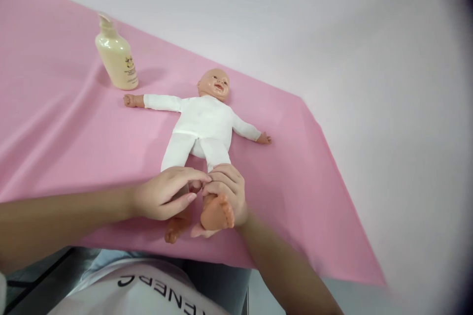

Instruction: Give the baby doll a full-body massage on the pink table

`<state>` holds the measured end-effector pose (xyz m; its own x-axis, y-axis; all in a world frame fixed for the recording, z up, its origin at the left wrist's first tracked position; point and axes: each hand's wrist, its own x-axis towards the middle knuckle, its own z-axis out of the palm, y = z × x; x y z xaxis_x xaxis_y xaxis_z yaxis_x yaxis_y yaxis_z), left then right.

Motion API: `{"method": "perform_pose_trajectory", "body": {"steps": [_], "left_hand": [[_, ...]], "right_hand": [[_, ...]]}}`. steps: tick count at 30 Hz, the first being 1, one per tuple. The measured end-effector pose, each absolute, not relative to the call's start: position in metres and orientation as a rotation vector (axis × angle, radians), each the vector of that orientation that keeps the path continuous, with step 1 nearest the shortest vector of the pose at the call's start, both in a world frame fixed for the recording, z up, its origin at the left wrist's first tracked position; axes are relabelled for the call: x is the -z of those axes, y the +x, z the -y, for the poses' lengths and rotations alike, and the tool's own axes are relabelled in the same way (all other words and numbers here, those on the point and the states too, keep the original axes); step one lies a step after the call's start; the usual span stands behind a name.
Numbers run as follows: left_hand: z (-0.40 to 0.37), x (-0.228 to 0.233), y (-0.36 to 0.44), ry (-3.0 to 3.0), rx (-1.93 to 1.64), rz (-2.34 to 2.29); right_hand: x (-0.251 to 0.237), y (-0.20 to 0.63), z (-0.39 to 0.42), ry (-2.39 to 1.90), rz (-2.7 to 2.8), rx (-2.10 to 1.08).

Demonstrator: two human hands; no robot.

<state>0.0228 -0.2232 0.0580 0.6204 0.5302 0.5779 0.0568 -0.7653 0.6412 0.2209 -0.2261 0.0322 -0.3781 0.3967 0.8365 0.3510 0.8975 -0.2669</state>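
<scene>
A plastic baby doll in a white cloth suit [201, 125], supine on the pink-covered worktop [55, 123], is steadied at one raised foot [218, 212] by the right hand [227, 192], fingers closed round it, the left hand [164, 197] half-curled alongside.

pump bottle [116, 61]: cream-coloured, upright, far left | pink cloth [306, 192]: covers tabletop, creased at left | wall [332, 19]: plain white, behind | white printed shirt [148, 293]: bottom edge

A pink cloth [74, 128] covers the desk. On it a doll [201, 125] lies on its back, with a cream bottle [117, 59] standing near its arm.
</scene>
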Motion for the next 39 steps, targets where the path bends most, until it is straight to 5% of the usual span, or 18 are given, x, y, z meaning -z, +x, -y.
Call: {"method": "perform_pose_trajectory", "body": {"steps": [39], "left_hand": [[0.219, -0.055, 0.021, 2.362, -1.087, -0.286]], "right_hand": [[-0.037, 0.215, 0.246, -0.483, 2.259, -0.324]]}}
